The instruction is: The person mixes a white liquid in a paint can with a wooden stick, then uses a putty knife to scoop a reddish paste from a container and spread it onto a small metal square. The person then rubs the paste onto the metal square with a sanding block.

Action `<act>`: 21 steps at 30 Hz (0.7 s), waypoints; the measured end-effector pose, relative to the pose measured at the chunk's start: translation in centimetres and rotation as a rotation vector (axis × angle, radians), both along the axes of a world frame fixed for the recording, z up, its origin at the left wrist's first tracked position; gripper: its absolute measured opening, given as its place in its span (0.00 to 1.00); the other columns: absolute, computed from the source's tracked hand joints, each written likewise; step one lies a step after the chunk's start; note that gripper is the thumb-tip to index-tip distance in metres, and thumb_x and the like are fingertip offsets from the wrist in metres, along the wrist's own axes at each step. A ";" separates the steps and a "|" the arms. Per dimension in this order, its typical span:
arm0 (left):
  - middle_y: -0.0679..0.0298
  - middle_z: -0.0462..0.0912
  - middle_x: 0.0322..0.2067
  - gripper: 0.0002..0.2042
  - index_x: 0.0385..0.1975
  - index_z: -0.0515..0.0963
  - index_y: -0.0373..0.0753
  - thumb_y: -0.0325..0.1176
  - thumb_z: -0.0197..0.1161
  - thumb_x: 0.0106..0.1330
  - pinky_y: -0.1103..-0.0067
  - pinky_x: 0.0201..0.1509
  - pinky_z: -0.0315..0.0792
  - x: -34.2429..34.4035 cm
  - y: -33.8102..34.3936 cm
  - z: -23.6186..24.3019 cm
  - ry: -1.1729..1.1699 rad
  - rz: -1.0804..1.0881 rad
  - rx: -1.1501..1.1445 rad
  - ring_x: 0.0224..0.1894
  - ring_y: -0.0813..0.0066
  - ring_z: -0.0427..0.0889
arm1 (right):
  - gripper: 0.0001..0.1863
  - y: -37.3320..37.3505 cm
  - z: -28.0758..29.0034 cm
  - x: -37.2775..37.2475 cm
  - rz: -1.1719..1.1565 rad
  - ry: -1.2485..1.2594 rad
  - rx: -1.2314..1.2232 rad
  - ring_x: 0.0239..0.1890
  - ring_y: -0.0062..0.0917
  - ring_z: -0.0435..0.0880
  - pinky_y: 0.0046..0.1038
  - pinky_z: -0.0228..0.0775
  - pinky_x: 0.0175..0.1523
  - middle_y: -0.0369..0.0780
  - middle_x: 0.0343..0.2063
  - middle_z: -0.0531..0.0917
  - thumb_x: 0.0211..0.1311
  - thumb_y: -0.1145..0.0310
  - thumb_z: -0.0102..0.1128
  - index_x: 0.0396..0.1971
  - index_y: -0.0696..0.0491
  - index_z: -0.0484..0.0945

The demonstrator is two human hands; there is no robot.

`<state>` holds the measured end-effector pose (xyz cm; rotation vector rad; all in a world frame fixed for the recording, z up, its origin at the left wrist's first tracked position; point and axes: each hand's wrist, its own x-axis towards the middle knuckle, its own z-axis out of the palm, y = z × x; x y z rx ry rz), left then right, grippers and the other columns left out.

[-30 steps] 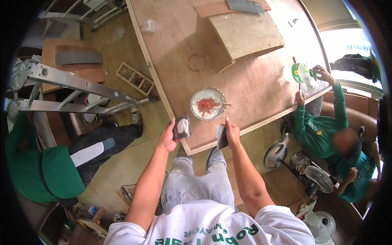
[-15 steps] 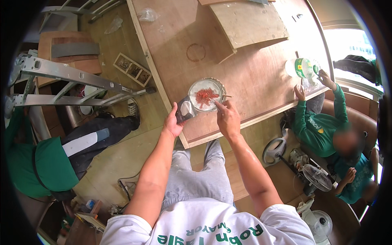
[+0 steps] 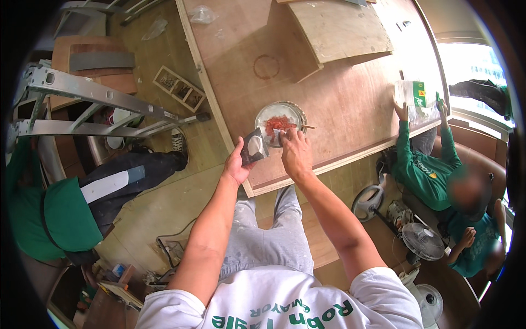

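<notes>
My left hand (image 3: 236, 165) holds a thin dark square palette (image 3: 264, 151) with a patch of white paste on its face. Close beside it, my right hand (image 3: 297, 156) is closed on what looks like a small putty knife (image 3: 278, 135), its handle hidden by my fingers. The blade is over the near side of a round shallow container (image 3: 264, 113) of white paste. Red paste (image 3: 279, 124) lies in streaks across the middle of the white. A thin stick (image 3: 308, 126) pokes out over the container's right rim.
The container stands near the corner of a wooden table (image 3: 230, 71), below a plywood box (image 3: 339, 33). At right, a co-worker in green grips a clear bottle (image 3: 405, 92). Left are a metal ladder (image 3: 98, 96) and a person's leg (image 3: 137, 170); fans (image 3: 422, 241) stand lower right.
My right hand has moved left, bringing the knife closer to the palette. The palette now shows more of its pasted face. The co-worker has turned the bottle and now grips both its sides.
</notes>
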<state>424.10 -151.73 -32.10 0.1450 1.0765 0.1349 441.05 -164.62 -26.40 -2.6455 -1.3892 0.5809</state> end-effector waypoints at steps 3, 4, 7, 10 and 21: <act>0.69 0.89 0.44 0.21 0.50 0.84 0.47 0.59 0.65 0.74 0.76 0.48 0.81 -0.3 0.0 -0.3 -0.006 -0.020 0.010 0.45 0.75 0.86 | 0.22 0.6 0.1 -0.2 -0.024 -0.020 -0.018 0.57 0.38 0.77 0.41 0.71 0.58 0.43 0.54 0.79 0.68 0.71 0.52 0.61 0.54 0.82; 0.69 0.89 0.45 0.22 0.51 0.83 0.48 0.60 0.65 0.73 0.75 0.48 0.80 -0.4 0.0 -0.5 -0.010 -0.030 0.016 0.46 0.74 0.85 | 0.22 0.7 0.0 -0.2 -0.027 -0.029 -0.010 0.57 0.38 0.77 0.41 0.71 0.58 0.43 0.54 0.79 0.68 0.71 0.53 0.61 0.54 0.82; 0.69 0.89 0.44 0.22 0.51 0.84 0.49 0.60 0.65 0.73 0.75 0.48 0.80 -0.5 -0.1 -0.9 -0.023 -0.038 0.006 0.46 0.74 0.85 | 0.21 0.6 -0.6 -0.2 -0.035 -0.057 -0.002 0.58 0.37 0.77 0.40 0.71 0.58 0.43 0.55 0.79 0.70 0.69 0.52 0.60 0.53 0.82; 0.70 0.89 0.43 0.21 0.50 0.84 0.49 0.60 0.65 0.73 0.75 0.47 0.80 -0.5 0.0 -0.9 -0.009 -0.041 0.002 0.45 0.75 0.85 | 0.19 0.6 -1.1 -0.3 -0.032 -0.069 -0.017 0.58 0.35 0.75 0.39 0.70 0.59 0.42 0.55 0.78 0.73 0.66 0.52 0.58 0.53 0.82; 0.69 0.89 0.43 0.23 0.50 0.83 0.48 0.60 0.65 0.73 0.77 0.42 0.82 -0.6 0.2 -0.7 -0.044 -0.037 0.006 0.44 0.74 0.87 | 0.17 1.3 0.3 0.9 -0.071 0.055 -0.028 0.54 0.41 0.81 0.42 0.74 0.56 0.44 0.50 0.82 0.68 0.71 0.56 0.53 0.50 0.88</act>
